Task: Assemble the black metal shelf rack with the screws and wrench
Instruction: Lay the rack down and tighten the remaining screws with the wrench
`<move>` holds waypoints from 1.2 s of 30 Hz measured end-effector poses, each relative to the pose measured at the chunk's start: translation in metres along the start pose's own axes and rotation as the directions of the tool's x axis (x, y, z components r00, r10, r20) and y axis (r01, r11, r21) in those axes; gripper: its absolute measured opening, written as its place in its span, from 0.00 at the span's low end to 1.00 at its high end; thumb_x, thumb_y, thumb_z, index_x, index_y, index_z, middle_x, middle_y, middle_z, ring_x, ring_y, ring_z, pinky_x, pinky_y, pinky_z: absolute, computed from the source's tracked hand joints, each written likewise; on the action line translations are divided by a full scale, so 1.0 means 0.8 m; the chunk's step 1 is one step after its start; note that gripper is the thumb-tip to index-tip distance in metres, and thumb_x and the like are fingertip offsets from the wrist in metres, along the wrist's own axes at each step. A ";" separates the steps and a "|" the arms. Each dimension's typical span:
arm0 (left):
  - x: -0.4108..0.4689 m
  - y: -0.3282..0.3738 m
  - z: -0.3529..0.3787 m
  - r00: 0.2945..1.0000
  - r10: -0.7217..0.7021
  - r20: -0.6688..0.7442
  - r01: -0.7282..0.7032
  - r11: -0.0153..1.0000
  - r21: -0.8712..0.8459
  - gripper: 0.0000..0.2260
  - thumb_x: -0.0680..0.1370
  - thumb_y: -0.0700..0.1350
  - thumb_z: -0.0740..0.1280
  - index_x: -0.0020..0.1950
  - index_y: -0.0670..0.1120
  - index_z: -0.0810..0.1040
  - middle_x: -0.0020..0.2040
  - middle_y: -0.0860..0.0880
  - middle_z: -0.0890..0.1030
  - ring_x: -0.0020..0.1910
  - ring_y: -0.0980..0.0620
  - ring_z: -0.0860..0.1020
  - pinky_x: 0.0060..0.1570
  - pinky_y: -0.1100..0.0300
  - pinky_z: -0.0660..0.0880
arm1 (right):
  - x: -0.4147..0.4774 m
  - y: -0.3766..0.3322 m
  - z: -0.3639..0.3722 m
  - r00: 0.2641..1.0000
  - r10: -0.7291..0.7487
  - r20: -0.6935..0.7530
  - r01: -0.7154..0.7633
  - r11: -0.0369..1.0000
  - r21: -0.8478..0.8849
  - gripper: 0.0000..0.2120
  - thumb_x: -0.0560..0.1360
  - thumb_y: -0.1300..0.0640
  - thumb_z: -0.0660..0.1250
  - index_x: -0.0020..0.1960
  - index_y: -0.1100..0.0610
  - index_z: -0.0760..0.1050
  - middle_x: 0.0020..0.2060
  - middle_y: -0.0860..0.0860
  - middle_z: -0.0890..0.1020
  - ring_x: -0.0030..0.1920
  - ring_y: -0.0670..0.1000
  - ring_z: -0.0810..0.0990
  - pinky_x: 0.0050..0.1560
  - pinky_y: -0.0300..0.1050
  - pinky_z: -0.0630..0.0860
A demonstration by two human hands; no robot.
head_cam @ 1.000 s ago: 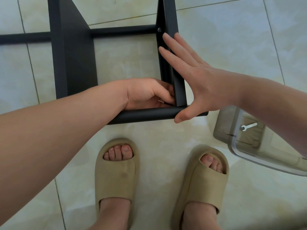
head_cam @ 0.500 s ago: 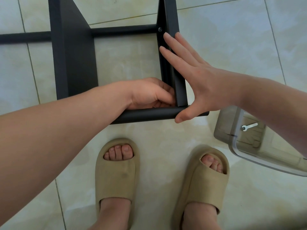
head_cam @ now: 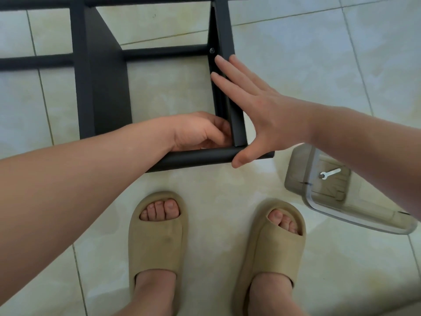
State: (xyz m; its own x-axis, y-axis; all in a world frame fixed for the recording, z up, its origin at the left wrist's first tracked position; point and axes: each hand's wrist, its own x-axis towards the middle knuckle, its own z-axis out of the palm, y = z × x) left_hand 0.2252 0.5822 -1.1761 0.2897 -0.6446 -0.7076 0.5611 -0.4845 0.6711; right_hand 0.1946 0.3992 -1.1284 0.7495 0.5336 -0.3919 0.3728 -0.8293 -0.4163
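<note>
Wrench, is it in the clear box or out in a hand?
In: the wrench lies flat inside the clear box, nothing gripping it.

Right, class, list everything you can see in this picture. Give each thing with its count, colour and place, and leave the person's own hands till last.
Shelf rack: one, black, on the floor, upper middle of the view.
Screw: one, dark, in the rack's right upright where a crossbar meets it.
Box: one, clear greyish plastic, on the floor at the right.
Wrench: one, silver, inside the box.
Floor: pale cream tiles, under everything.
Slippers: two, beige, worn, at the bottom of the view.
Left hand: one, fingers curled at the rack's near inner corner; what they hold is hidden.
Right hand: one, flat against the right upright, thumb on the near bar.
</note>
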 end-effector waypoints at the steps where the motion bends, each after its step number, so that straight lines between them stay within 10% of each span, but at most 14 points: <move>1: -0.002 0.001 0.001 0.996 -0.002 -0.088 0.012 0.993 0.114 0.10 0.74 0.29 0.64 0.49 0.40 0.80 0.46 0.43 0.83 0.46 0.46 0.81 0.48 0.58 0.77 | -0.003 -0.005 -0.005 1.000 0.021 0.023 -0.020 0.999 -0.028 0.69 0.59 0.22 0.69 0.83 0.56 0.38 0.81 0.51 0.34 0.80 0.51 0.31 0.80 0.60 0.42; 8: -0.072 0.030 0.009 0.759 0.348 -0.551 0.160 0.720 0.675 0.03 0.80 0.44 0.65 0.48 0.52 0.76 0.50 0.52 0.78 0.52 0.50 0.76 0.50 0.55 0.71 | -0.104 -0.024 -0.037 0.951 0.308 0.044 -0.310 0.947 0.079 0.41 0.76 0.38 0.69 0.82 0.48 0.54 0.80 0.46 0.59 0.78 0.50 0.60 0.74 0.49 0.60; 13: -0.103 0.079 0.076 0.727 0.624 -0.286 -0.046 0.460 0.887 0.02 0.79 0.45 0.64 0.48 0.53 0.74 0.47 0.53 0.74 0.45 0.52 0.75 0.41 0.57 0.70 | -0.209 -0.003 -0.010 0.811 0.584 -0.009 -0.582 0.809 0.080 0.20 0.82 0.48 0.63 0.73 0.48 0.71 0.66 0.48 0.78 0.66 0.55 0.75 0.56 0.46 0.69; 17: -0.081 0.086 0.151 0.870 0.486 0.084 -0.158 0.113 0.981 0.09 0.80 0.49 0.63 0.59 0.52 0.74 0.60 0.50 0.73 0.60 0.48 0.71 0.53 0.54 0.70 | -0.263 0.030 0.030 0.709 0.702 0.063 -0.704 0.703 0.096 0.16 0.82 0.50 0.61 0.69 0.49 0.75 0.62 0.50 0.82 0.63 0.56 0.78 0.59 0.49 0.75; 24: -0.007 0.054 0.231 0.872 0.206 0.444 -0.325 -0.433 0.841 0.17 0.80 0.52 0.62 0.66 0.47 0.70 0.69 0.46 0.71 0.70 0.45 0.65 0.66 0.48 0.66 | -0.264 0.100 0.103 0.645 0.763 0.051 -0.752 0.622 0.218 0.17 0.81 0.48 0.64 0.68 0.50 0.76 0.62 0.50 0.82 0.61 0.57 0.79 0.57 0.51 0.77; 29: 0.034 0.023 0.237 0.926 0.097 0.365 -0.303 -0.389 0.870 0.23 0.83 0.60 0.53 0.69 0.46 0.69 0.72 0.43 0.69 0.77 0.42 0.54 0.74 0.34 0.48 | -0.245 0.136 0.143 0.721 0.691 0.059 -0.691 0.710 0.136 0.19 0.80 0.50 0.66 0.69 0.52 0.73 0.64 0.53 0.76 0.64 0.58 0.75 0.58 0.55 0.77; 36: 0.053 0.003 0.225 0.866 0.269 0.421 -0.344 -0.292 0.892 0.22 0.81 0.63 0.54 0.61 0.50 0.77 0.62 0.50 0.77 0.72 0.46 0.61 0.74 0.36 0.49 | -0.238 0.156 0.174 0.769 0.639 -0.010 -0.638 0.769 0.026 0.19 0.80 0.60 0.63 0.71 0.56 0.70 0.64 0.57 0.71 0.63 0.61 0.72 0.51 0.51 0.70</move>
State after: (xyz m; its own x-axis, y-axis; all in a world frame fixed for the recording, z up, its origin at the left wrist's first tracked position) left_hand 0.0988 0.4472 -1.1648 0.0749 -0.9378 -0.3390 -0.9555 -0.1648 0.2445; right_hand 0.0220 0.2175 -1.2197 0.8200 -0.1207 -0.5595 -0.2056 -0.9744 -0.0911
